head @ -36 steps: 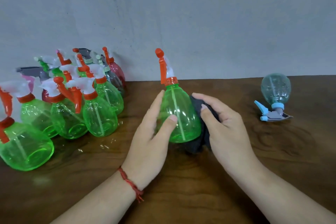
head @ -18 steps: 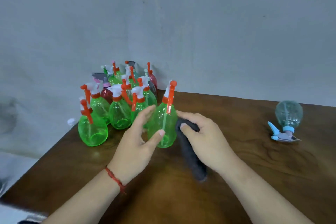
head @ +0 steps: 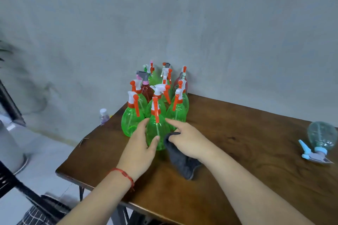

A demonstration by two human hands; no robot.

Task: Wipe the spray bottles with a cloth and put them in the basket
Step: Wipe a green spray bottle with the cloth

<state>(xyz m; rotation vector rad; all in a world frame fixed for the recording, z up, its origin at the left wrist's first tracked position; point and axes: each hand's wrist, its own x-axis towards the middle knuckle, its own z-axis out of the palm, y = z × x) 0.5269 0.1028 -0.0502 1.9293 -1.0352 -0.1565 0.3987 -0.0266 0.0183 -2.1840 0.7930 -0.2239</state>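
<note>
1. Grey plaster wall (head: 164, 23) rises behind a dark wooden desk (head: 237, 151), with pale floor showing off its left edge.
2. One green spray bottle (head: 155, 133) stands upright on the desk, at the front of the group near the far left corner.
3. The left hand (head: 139, 150) grips this bottle. Its fingers (head: 154, 140) are clamped on the body, thumb across the front and the others round the far side.
4. The right hand (head: 186, 139) holds a dark grey cloth (head: 181, 164) bunched against the bottle's lower right flank. The forefinger reaches toward the bottle, and the loose end of the cloth trails on the desk beneath the wrist.
5. Just behind stands a tight cluster of spray bottles (head: 159, 93), mostly green with a few darker ones, pressed close against the wall.
6. A pale blue bottle (head: 321, 137) lies on its side near the right edge, well apart from the rest.
7. No basket is in view, so how many bottles are finished cannot be told.
8. By my reading, the wiping of this one bottle is under way. The cluster, and probably the blue bottle, are left to clean and carry over.
</note>
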